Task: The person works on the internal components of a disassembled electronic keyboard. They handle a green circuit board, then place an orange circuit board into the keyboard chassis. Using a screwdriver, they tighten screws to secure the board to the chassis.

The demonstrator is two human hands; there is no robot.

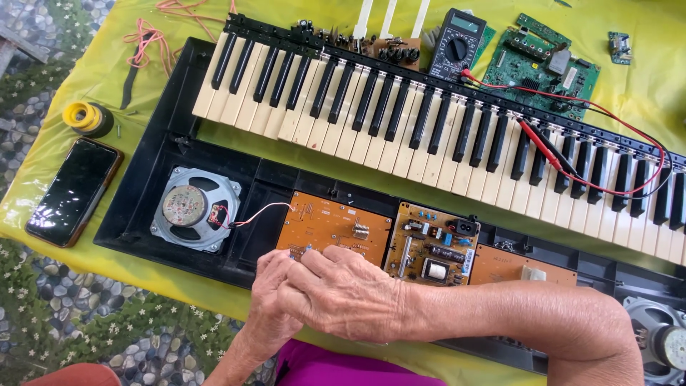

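An opened black keyboard case (143, 193) lies on a yellow-green cloth, with the key assembly (400, 129) lifted toward the far side. Both hands meet over the near edge of an orange circuit board (343, 225). My right hand (343, 293) lies on top, its arm crossing in from the right. My left hand (275, 300) sits under it, fingertips pinched at the board's near left corner. Whatever the fingers hold is too small and too hidden to tell. A round speaker (193, 209) sits left of the board, joined by red and white wires.
A second populated board (431, 244) and another orange board (522, 266) lie to the right. A multimeter (457, 44) with red and black probes, a green board (543, 64), a phone (75, 189), a solder spool (86, 118) and another speaker (661, 343) surround the case.
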